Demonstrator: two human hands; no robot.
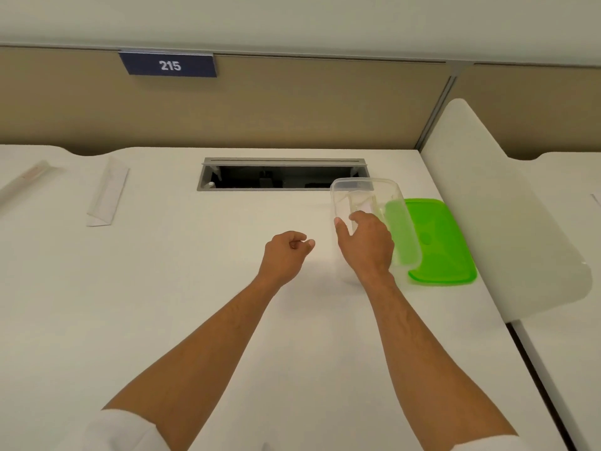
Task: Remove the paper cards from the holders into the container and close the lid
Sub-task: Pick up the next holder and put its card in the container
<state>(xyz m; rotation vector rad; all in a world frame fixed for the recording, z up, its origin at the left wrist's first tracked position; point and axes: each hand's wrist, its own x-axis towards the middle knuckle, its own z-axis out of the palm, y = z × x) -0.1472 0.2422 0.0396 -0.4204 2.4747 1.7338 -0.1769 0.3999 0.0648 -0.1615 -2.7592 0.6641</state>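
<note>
A clear plastic container (367, 196) is tilted up off the white desk at the right, with my right hand (366, 244) gripping its near wall. Something pale, perhaps paper cards, shows faintly inside it. Its green lid (442, 245) lies flat on the desk just to the right, partly seen through the container. My left hand (286, 255) hovers over the desk to the container's left, fingers curled shut around nothing. Two clear card holders lie at the far left: one holder (105, 195) near the desk's back, and another holder (22, 182) at the left edge.
An open grey cable slot (279, 174) is cut into the desk behind the container. A white divider panel (497, 203) stands along the desk's right edge. A beige partition with a blue sign reading 215 (167, 64) runs along the back.
</note>
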